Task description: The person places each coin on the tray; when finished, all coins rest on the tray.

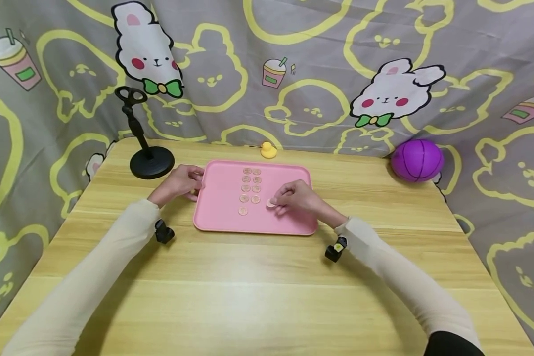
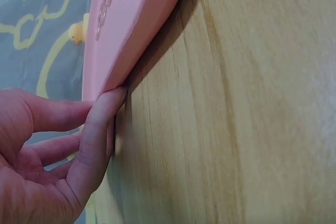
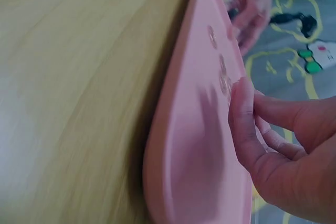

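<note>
A pink tray (image 1: pixel 218 217) lies on the table, with several copper-coloured coins (image 1: pixel 245 188) in two columns near its middle; the left column reaches one coin lower. My left hand (image 1: pixel 180 184) is at the tray's left end, and in the left wrist view its thumb and a finger (image 2: pixel 100 119) pinch the edge. Over the right half of the tray, my right hand (image 1: pixel 299 197) pinches one coin (image 1: pixel 270 203) by its thumb and fingertips, just right of the columns. In the right wrist view that coin is hidden behind the fingers (image 3: pixel 244 114).
A black stand (image 1: pixel 152 162) with a round base is at the back left of the wooden table (image 1: pixel 249 291). Behind the tray sits a yellow rubber duck (image 1: pixel 268 150). A purple ball (image 1: pixel 417 160) rests at the back right, before a patterned curtain (image 1: pixel 231 109).
</note>
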`<action>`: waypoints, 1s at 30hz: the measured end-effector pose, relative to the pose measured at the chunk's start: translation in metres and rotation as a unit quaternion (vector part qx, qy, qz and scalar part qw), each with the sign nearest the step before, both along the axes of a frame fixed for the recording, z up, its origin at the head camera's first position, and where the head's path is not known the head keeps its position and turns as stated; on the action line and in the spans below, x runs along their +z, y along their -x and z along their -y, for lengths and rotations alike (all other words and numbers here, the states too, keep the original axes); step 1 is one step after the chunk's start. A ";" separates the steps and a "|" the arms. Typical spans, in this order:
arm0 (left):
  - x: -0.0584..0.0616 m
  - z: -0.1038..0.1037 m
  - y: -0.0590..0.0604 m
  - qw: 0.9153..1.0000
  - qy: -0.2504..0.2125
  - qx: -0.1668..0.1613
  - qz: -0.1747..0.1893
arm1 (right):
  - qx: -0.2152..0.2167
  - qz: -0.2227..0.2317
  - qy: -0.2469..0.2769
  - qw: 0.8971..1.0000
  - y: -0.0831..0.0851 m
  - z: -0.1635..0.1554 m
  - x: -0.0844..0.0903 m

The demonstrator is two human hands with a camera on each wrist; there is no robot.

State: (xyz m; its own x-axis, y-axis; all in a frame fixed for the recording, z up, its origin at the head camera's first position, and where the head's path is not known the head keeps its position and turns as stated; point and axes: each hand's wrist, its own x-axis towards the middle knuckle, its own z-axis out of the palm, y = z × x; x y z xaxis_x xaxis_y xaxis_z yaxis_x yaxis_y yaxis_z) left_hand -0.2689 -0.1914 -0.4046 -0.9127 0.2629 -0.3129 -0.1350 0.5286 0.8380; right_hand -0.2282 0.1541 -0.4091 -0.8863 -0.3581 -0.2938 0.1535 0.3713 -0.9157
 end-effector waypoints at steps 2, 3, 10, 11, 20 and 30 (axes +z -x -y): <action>0.000 0.000 0.000 1.000 0.000 0.000 -0.002 | 0.006 -0.004 -0.007 1.000 -0.001 0.010 -0.001; 0.000 0.000 -0.001 1.000 0.000 0.000 -0.004 | 0.011 -0.007 -0.012 1.000 -0.002 0.014 -0.001; 0.002 -0.002 -0.002 1.000 -0.005 -0.008 -0.001 | 0.019 -0.031 -0.047 0.998 -0.012 0.033 -0.005; 0.002 -0.002 -0.002 1.000 -0.007 -0.009 0.000 | 0.017 -0.033 -0.049 0.998 -0.013 0.034 -0.006; 0.000 -0.001 -0.003 1.000 -0.012 -0.006 -0.003 | 0.024 -0.061 -0.067 0.996 -0.013 0.040 -0.006; -0.002 0.000 -0.001 1.000 -0.015 0.004 -0.005 | 0.039 -0.089 -0.098 0.990 -0.012 0.043 -0.006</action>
